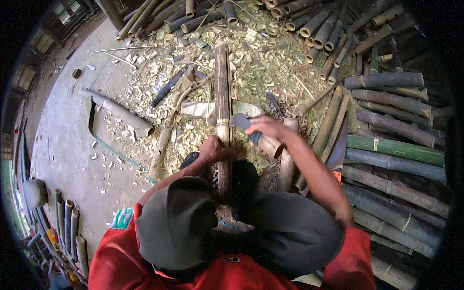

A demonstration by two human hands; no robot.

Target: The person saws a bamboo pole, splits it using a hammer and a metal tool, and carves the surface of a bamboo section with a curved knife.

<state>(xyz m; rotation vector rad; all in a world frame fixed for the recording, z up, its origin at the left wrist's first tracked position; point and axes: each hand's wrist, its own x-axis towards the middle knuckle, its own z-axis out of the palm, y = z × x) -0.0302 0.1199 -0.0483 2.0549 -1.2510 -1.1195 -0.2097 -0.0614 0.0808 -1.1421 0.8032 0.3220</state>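
Brown and mottled, the bamboo pole (pixel 222 92) has a paler middle stretch.

The pole (pixel 222 92) is long, straight and brown, with a ringed node and a paler stretch about halfway along; it runs from near to far; the knife (pixel 266 144) has a broad grey blade, dark binding and thick handle slanting toward the near right; its blade sits at the pole's right edge, contact unclear.
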